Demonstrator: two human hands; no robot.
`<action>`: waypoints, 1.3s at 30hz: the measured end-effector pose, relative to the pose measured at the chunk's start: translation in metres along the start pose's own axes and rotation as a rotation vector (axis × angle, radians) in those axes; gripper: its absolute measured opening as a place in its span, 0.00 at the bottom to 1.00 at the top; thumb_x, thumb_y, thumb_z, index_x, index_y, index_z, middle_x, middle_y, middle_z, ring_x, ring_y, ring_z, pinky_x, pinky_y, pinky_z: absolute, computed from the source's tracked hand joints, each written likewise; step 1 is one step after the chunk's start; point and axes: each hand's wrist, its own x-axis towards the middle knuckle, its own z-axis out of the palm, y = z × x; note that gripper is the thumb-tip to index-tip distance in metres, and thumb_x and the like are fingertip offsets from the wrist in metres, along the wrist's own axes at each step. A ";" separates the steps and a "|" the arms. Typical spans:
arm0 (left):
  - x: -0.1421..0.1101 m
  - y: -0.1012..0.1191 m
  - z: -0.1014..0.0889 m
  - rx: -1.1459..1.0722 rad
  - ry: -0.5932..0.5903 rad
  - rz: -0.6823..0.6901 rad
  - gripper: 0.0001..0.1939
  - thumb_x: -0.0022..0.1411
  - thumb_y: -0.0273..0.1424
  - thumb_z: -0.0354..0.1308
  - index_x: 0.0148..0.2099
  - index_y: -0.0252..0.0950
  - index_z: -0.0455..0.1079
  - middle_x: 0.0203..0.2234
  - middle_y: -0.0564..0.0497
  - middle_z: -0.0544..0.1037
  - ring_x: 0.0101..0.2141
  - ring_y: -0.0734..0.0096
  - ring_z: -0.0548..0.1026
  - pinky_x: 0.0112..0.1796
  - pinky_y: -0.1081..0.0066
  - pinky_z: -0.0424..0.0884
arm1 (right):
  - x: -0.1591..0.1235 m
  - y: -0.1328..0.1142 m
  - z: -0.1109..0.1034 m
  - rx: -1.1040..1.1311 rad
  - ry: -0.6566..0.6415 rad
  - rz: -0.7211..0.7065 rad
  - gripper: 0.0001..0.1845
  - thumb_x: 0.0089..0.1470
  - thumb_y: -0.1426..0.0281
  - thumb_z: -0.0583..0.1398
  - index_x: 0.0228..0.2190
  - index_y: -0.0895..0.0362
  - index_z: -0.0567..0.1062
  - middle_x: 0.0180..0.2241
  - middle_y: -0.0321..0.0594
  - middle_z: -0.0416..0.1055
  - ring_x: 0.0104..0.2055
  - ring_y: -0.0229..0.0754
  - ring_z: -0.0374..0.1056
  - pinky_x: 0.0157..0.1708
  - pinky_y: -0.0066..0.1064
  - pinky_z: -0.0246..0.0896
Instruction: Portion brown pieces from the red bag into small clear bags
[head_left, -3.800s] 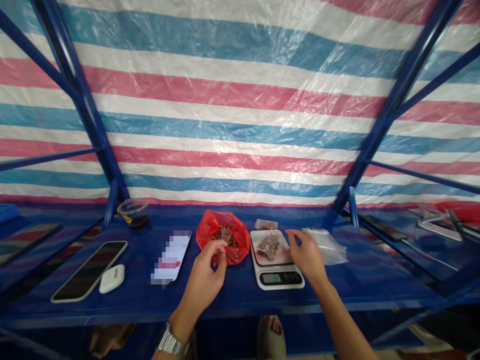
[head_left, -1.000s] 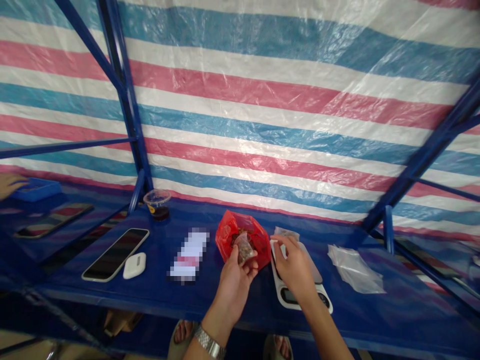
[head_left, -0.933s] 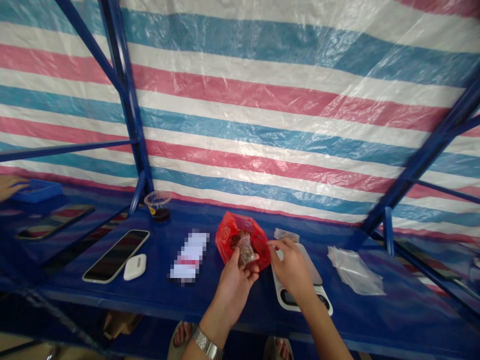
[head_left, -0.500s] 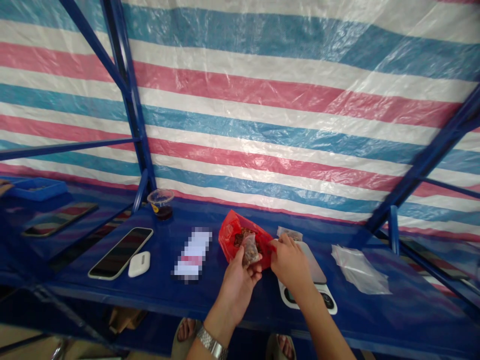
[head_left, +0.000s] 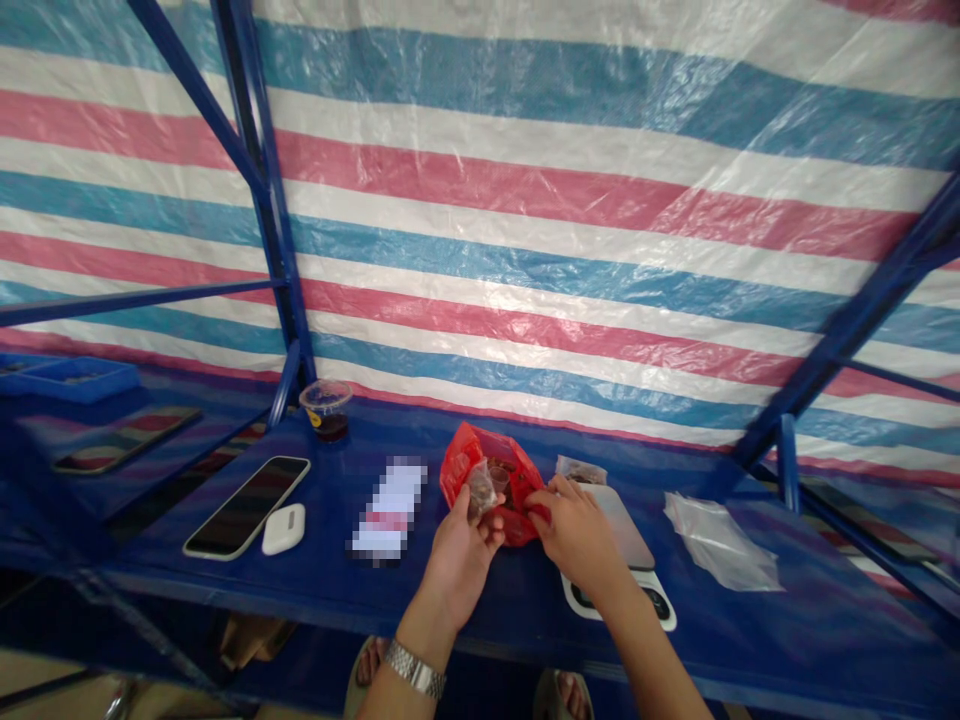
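The small filled clear bag (head_left: 480, 492) is in your left hand (head_left: 463, 545), tilted above the near left part of the open red bag (head_left: 457, 468). Your left thumb and fingers close around its lower part; the brown contents are too small to identify. The red bag stands on the table (head_left: 337, 600) and holds loose brown pieces and a small clear cup (head_left: 498, 480). Your right hand (head_left: 541, 508) pinches the right rim of the red bag between thumb and fingers. Your right wrist and forearm pass over the scale (head_left: 626, 530), covering part of its front panel. A second filled clear bag (head_left: 582, 470) lies at the scale's rear edge. The flat clear bags (head_left: 721, 542) lie farther right, apart from the scale. To the left of the red bag, locate the phone with the lit, pixelated screen (head_left: 388, 510), then the white case (head_left: 284, 530), just beside the dark-screened phone (head_left: 247, 508). A clear tub (head_left: 327, 410) with dark contents stands behind them. A striped sheet (head_left: 525, 220) hangs behind the table.
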 end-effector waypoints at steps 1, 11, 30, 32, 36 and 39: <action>0.000 0.000 0.000 0.010 0.010 -0.001 0.11 0.75 0.31 0.50 0.50 0.33 0.72 0.33 0.47 0.78 0.24 0.77 0.71 0.28 0.75 0.65 | -0.001 0.001 -0.001 0.018 -0.002 -0.016 0.12 0.61 0.74 0.59 0.40 0.50 0.82 0.41 0.44 0.72 0.47 0.48 0.70 0.50 0.38 0.60; 0.004 -0.009 -0.008 0.115 -0.060 -0.017 0.14 0.68 0.39 0.60 0.48 0.32 0.73 0.28 0.50 0.77 0.22 0.77 0.69 0.28 0.74 0.63 | 0.019 -0.023 -0.004 0.066 0.140 -0.052 0.17 0.65 0.74 0.54 0.44 0.52 0.82 0.42 0.47 0.74 0.47 0.51 0.70 0.50 0.42 0.62; 0.025 -0.045 -0.012 0.263 -0.048 -0.042 0.26 0.64 0.54 0.59 0.33 0.32 0.73 0.15 0.52 0.70 0.17 0.74 0.67 0.21 0.73 0.56 | 0.012 -0.027 0.005 0.838 0.153 0.061 0.16 0.63 0.62 0.57 0.43 0.53 0.83 0.44 0.45 0.81 0.44 0.47 0.77 0.49 0.40 0.72; 0.025 -0.045 -0.012 0.278 -0.037 -0.020 0.24 0.63 0.52 0.60 0.36 0.33 0.73 0.15 0.53 0.71 0.17 0.74 0.68 0.21 0.74 0.56 | 0.011 -0.027 0.005 0.835 0.136 0.062 0.16 0.63 0.63 0.57 0.43 0.54 0.83 0.44 0.45 0.81 0.45 0.47 0.77 0.49 0.40 0.72; 0.023 -0.046 -0.011 0.314 -0.069 0.012 0.27 0.60 0.51 0.63 0.51 0.34 0.72 0.17 0.54 0.73 0.16 0.73 0.68 0.20 0.75 0.56 | 0.010 -0.025 0.007 0.820 0.182 0.083 0.17 0.63 0.60 0.56 0.42 0.54 0.82 0.44 0.45 0.80 0.46 0.48 0.77 0.50 0.41 0.70; 0.021 -0.048 -0.010 0.388 -0.078 0.055 0.33 0.61 0.51 0.62 0.60 0.34 0.68 0.18 0.55 0.73 0.15 0.73 0.69 0.19 0.75 0.55 | 0.010 -0.023 0.010 0.865 0.182 0.157 0.18 0.63 0.57 0.57 0.45 0.54 0.79 0.43 0.45 0.81 0.43 0.49 0.77 0.46 0.41 0.72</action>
